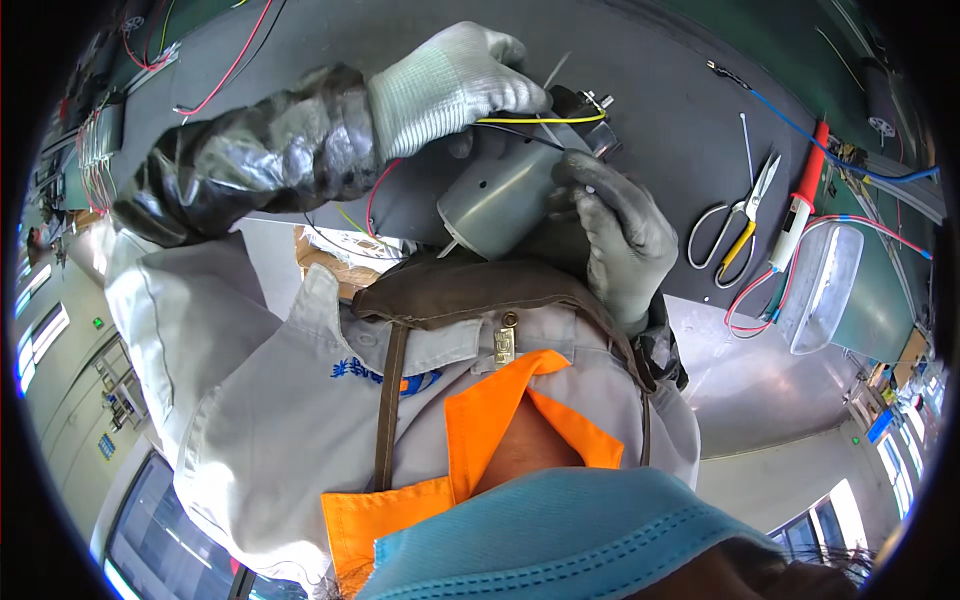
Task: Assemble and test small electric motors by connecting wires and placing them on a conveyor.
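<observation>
A silver metal cylinder, which looks like a motor, lies tilted on the dark bench close to my body, its shaft pointing toward me. My left hand, in a pale knit glove, is closed over a yellow wire and a black wire, which run from under its thumb to the cylinder's far end. A thin pale strip sticks up beside its fingertips. My right hand, in a grey-coated glove, has its fingers curled together against the cylinder's right side; what they pinch is too small to make out.
To the right lie scissors with one yellow handle, a red-and-white handled tool with a red cord, and a metal tray. A blue cable crosses behind them. A red wire lies at the far left.
</observation>
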Action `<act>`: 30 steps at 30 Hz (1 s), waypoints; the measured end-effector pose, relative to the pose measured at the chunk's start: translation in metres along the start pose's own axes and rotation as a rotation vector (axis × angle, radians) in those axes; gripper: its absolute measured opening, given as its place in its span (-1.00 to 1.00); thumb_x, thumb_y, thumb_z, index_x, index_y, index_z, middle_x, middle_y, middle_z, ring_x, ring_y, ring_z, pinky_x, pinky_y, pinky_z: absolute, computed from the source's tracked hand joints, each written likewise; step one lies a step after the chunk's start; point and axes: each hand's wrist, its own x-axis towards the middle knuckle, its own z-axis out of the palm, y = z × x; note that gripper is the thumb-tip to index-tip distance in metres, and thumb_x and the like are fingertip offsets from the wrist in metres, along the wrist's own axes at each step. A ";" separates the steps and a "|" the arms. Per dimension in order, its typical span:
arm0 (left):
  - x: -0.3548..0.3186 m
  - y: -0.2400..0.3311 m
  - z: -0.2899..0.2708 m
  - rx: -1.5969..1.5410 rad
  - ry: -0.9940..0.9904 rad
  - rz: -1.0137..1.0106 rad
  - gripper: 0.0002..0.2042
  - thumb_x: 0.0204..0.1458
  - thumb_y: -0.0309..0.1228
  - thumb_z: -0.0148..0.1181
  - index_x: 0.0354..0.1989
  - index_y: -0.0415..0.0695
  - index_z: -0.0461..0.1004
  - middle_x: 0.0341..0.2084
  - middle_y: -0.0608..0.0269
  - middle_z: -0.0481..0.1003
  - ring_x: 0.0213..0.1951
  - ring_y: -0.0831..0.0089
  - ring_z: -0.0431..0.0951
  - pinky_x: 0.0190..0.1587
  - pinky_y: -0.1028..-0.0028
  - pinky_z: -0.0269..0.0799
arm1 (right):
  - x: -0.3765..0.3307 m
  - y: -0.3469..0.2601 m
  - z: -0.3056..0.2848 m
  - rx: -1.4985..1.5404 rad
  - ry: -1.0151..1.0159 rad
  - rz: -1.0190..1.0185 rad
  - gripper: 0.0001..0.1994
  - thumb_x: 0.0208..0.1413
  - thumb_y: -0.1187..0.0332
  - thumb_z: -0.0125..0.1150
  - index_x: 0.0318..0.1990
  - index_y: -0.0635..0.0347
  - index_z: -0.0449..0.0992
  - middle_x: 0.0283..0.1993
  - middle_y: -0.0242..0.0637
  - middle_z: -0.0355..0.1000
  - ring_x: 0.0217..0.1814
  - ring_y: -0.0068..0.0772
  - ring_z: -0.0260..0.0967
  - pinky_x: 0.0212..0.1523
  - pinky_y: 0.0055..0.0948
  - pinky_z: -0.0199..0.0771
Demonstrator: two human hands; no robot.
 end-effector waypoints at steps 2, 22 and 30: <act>-0.003 -0.003 0.001 -0.062 0.003 0.044 -0.65 0.14 -0.21 0.22 -0.09 -0.27 0.50 -0.48 0.30 0.55 -0.56 0.69 0.48 -0.59 0.65 0.36 | 0.004 -0.009 0.000 -0.044 0.045 -0.032 -0.76 0.15 0.61 0.19 -0.02 0.41 0.57 -0.05 -0.03 0.54 -0.19 -0.50 0.51 -0.18 -0.56 0.55; 0.013 -0.047 0.026 -0.639 -0.015 0.170 -0.67 0.19 -0.31 0.21 -0.04 -0.35 0.47 -0.29 0.17 0.60 -0.34 0.57 0.57 -0.28 0.61 0.49 | 0.012 0.004 -0.007 -0.334 0.057 -0.345 -0.73 0.11 0.59 0.17 0.00 0.32 0.54 -0.12 -0.05 0.56 -0.32 -0.28 0.57 -0.23 -0.43 0.58; 0.016 -0.041 0.054 -0.311 0.213 0.548 -0.84 0.13 -0.58 0.21 -0.11 -0.30 0.54 -0.33 0.30 0.58 -0.30 0.67 0.53 -0.20 0.62 0.49 | 0.040 -0.010 -0.001 0.492 0.223 0.078 -0.64 0.20 0.50 0.14 0.15 0.40 0.40 -0.26 -0.06 0.57 -0.46 -0.46 0.49 -0.46 -0.52 0.50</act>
